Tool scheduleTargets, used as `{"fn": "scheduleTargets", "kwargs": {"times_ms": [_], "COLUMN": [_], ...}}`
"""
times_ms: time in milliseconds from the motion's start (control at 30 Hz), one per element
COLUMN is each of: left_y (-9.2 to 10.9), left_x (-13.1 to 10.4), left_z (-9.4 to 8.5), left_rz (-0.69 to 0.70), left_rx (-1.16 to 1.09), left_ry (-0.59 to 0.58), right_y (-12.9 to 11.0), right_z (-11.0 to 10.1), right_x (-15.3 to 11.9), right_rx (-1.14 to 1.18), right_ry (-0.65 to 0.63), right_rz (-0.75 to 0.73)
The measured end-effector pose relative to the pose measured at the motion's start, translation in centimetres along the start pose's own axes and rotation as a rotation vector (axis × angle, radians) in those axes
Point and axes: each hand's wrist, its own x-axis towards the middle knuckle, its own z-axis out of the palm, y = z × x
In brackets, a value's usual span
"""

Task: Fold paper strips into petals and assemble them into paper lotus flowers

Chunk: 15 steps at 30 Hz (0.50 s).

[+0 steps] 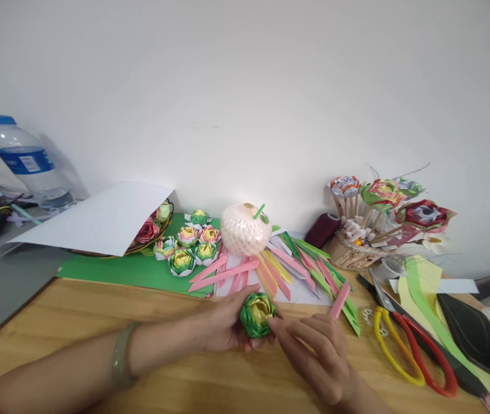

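Note:
In my left hand point(230, 322) is a folded paper lotus point(258, 315), with dark green outer petals and a yellow centre that faces up. The fingers curl around its left side and underside. My right hand point(313, 351) meets the lotus from the right, its thumb and forefinger closed at the petals' edge. A folded pink paper strip point(340, 300) sticks up from behind the curled fingers of this hand and appears gripped there. Just beyond the hands, pink, yellow, white and green folded strips point(245, 270) fan out on white paper.
Several small paper lotuses point(182, 261) sit on a green sheet point(119, 276). Behind the strips stands a white textured ball point(246, 229). Scissors point(417, 351) lie at right, near a basket of paper flowers point(354, 253). A water bottle point(29, 161) stands far left.

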Motion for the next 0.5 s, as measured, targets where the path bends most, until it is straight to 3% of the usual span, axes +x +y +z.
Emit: {"fn": "scheduleTargets", "kwargs": {"times_ms": [133,233,367,500], "left_y": [0.1,0.6,1.3,1.1], "left_x": [0.1,0.0,0.0,0.1], "left_z": [0.2,0.3,0.2,0.2], "left_rz": [0.053,0.159,0.241,0.331], "left_rx": [0.004,0.027,0.044,0.11], "left_ry": [0.136,0.246,0.224,0.18], "right_y": [0.0,0.1,0.1,-0.1], "right_z": [0.6,1.4,2.5,3.4], "right_x": [-1.0,-1.6,-1.4,-1.1], "right_rx": [-0.01,0.032,0.216,0.448], "right_ry": [-0.048,-0.003,-0.046,-0.172], "right_rz": [0.075,0.248,0.613,0.751]}}
